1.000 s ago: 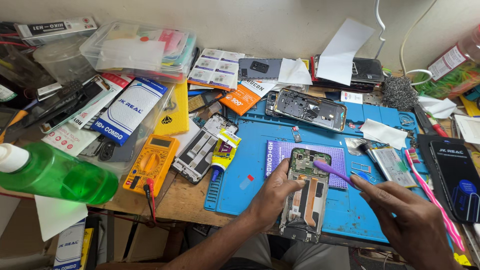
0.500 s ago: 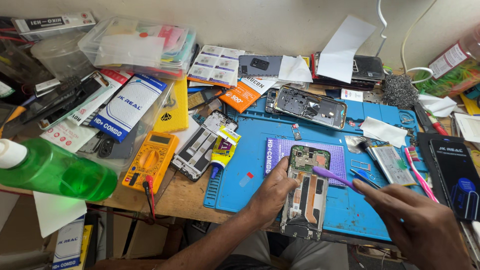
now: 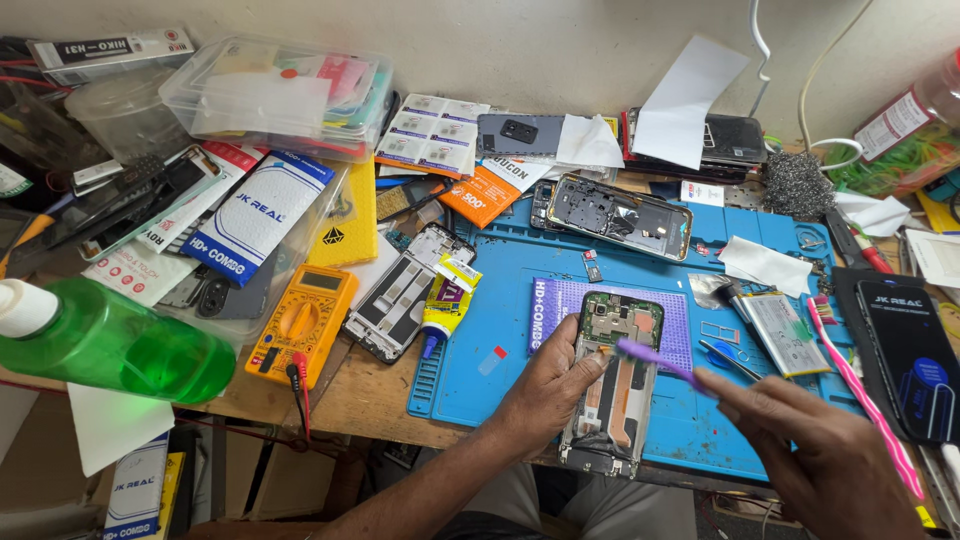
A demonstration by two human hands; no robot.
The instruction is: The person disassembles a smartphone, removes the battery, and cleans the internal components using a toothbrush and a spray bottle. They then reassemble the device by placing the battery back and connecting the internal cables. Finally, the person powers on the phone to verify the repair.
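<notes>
An opened phone frame, back cover off and board exposed, lies on the blue repair mat at the near edge of the worktop, its long axis running near to far with the camera end pointing away. The left hand grasps the frame along its left edge, thumb and fingers wrapped around the side, steadying it. The right hand comes in from the near right and pinches the handle of a purple brush, whose head reaches leftward across the frame and rests on the upper part, just below the green board. So the frame sits directly between the hands, the left one touching it, the right one apart and meeting it only through the brush. A loose battery and a pink toothbrush lie to the right, a yellow multimeter and a green bottle well off to the left.
</notes>
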